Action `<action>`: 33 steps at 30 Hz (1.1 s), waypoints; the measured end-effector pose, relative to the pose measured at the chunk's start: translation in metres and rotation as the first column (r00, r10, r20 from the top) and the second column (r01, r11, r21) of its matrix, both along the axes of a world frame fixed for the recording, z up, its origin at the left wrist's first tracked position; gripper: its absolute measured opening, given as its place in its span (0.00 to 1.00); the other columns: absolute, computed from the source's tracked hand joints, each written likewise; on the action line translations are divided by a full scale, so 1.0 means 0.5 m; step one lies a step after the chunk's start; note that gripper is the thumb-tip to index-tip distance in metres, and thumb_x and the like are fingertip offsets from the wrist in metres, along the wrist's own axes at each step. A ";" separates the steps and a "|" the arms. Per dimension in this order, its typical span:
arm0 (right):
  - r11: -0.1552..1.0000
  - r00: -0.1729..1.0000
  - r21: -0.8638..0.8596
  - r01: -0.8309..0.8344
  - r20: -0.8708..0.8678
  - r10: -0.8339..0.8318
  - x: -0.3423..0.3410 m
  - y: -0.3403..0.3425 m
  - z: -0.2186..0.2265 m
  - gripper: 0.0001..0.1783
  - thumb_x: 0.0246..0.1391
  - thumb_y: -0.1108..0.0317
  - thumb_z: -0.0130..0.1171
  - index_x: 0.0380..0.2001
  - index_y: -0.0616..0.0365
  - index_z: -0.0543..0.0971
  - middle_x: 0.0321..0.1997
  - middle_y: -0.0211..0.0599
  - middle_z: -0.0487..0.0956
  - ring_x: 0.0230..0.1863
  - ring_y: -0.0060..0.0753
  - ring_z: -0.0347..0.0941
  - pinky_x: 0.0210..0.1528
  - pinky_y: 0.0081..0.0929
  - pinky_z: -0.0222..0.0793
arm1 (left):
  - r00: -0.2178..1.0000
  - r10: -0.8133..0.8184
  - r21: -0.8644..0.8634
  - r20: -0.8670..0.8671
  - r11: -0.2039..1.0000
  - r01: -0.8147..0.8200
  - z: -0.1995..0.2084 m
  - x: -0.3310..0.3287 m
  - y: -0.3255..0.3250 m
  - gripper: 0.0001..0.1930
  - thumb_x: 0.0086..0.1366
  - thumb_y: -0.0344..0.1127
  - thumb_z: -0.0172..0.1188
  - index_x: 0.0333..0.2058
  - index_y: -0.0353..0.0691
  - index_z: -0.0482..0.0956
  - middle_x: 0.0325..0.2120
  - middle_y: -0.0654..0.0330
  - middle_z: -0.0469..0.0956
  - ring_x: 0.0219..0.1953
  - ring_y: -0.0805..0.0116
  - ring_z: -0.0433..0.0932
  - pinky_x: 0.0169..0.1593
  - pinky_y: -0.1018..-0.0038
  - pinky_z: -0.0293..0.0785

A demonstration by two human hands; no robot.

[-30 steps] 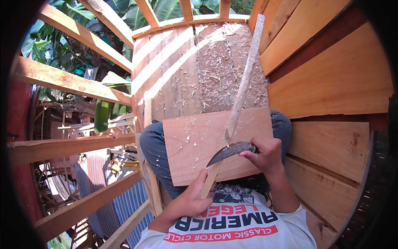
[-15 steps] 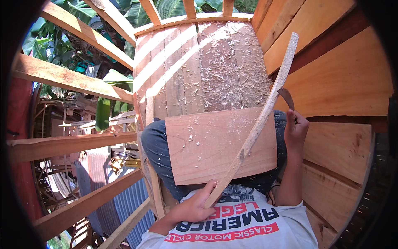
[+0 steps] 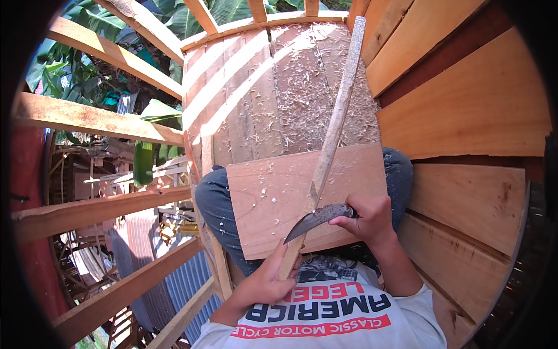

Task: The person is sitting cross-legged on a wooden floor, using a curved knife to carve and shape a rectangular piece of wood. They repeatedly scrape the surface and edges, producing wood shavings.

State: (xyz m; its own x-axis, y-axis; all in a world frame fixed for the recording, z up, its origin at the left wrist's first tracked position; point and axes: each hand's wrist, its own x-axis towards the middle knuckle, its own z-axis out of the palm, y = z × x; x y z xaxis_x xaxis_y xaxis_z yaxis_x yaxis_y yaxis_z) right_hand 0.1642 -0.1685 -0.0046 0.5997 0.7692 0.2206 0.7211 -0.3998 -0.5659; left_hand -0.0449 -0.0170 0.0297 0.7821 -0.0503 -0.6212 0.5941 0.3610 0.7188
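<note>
My left hand (image 3: 274,278) is wrapped round the near end of a long wooden stick (image 3: 334,134), which slants up and away over my lap. My right hand (image 3: 372,218) grips the handle of a curved knife (image 3: 319,217). Its dark blade lies across the stick just above my left hand, with the tip pointing left. Under both, a flat wooden board (image 3: 261,192) rests on my crossed legs (image 3: 215,200), with a few pale chips on it. Most of the knife's handle is hidden in my right fist.
Wood shavings (image 3: 314,93) are strewn over the plank floor (image 3: 235,110) ahead. A plank wall (image 3: 465,110) stands close on the right. Open wooden rails (image 3: 99,121) run along the left, with leaves and corrugated metal sheets (image 3: 180,291) beyond them.
My right hand has brought the knife from the stick's upper part down toward my left hand. The stick's far end has swung left and now stands steeper.
</note>
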 end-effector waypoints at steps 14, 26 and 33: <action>0.999 0.997 0.007 0.054 0.060 -0.054 0.040 0.009 -0.011 0.35 0.38 0.31 0.62 0.11 0.54 0.68 0.10 0.35 0.65 0.12 0.39 0.66 0.15 0.30 0.59 | 0.999 0.008 -0.076 0.043 0.997 -0.005 0.005 0.000 -0.003 0.34 0.45 0.24 0.48 0.56 0.36 0.55 0.33 0.62 0.60 0.33 0.74 0.64 0.39 0.78 0.66; 0.857 0.855 0.190 0.479 -0.323 -0.406 0.151 -0.059 -0.010 0.35 0.58 0.40 0.52 0.16 0.63 0.61 0.13 0.32 0.54 0.18 0.24 0.50 0.20 0.28 0.50 | 0.981 -0.180 -0.042 0.077 0.982 0.183 -0.015 -0.022 -0.004 0.37 0.48 0.22 0.50 0.60 0.34 0.50 0.34 0.60 0.63 0.34 0.72 0.65 0.39 0.78 0.66; 0.998 0.989 0.059 -0.017 -0.148 0.025 -0.010 -0.010 -0.003 0.31 0.44 0.38 0.64 0.13 0.56 0.70 0.12 0.38 0.68 0.15 0.44 0.70 0.18 0.33 0.62 | 1.000 0.017 -0.117 0.023 0.993 -0.014 0.006 0.019 0.003 0.38 0.44 0.21 0.48 0.59 0.36 0.53 0.33 0.61 0.61 0.33 0.73 0.63 0.39 0.77 0.65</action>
State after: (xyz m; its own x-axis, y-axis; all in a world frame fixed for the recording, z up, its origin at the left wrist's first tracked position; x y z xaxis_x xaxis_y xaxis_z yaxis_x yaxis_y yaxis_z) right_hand 0.1593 -0.1733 -0.0061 0.6129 0.7707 0.1744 0.6350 -0.3491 -0.6891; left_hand -0.0355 -0.0157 0.0329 0.7982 -0.1094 -0.5924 0.5706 0.4527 0.6852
